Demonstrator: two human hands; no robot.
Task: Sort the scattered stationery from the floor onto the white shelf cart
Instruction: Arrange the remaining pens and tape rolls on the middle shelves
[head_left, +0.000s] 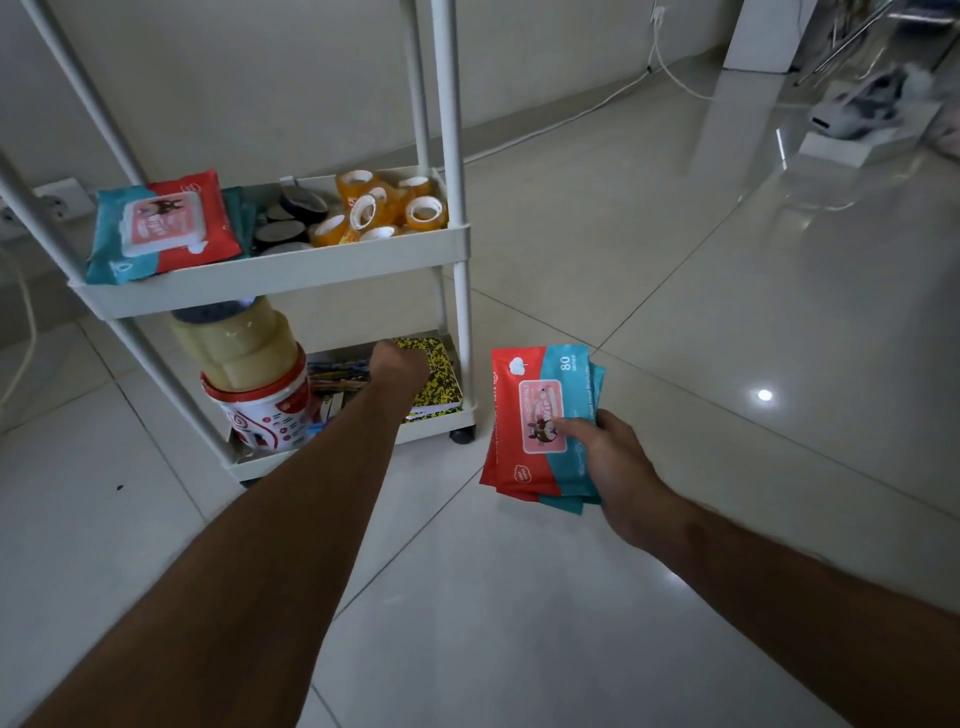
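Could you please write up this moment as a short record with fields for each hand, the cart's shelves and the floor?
left hand: reaching into the bottom shelf over the yellow speckled notebook; fingers hidden, grip unclear
right hand: holds a stack of wet wipe packs above the floor
middle shelf: one wipes pack, dark tape rolls, clear tape rolls
bottom shelf: big tape rolls on a red-and-white tub, pens, notebook
floor: glossy tiles, white cable along the wall
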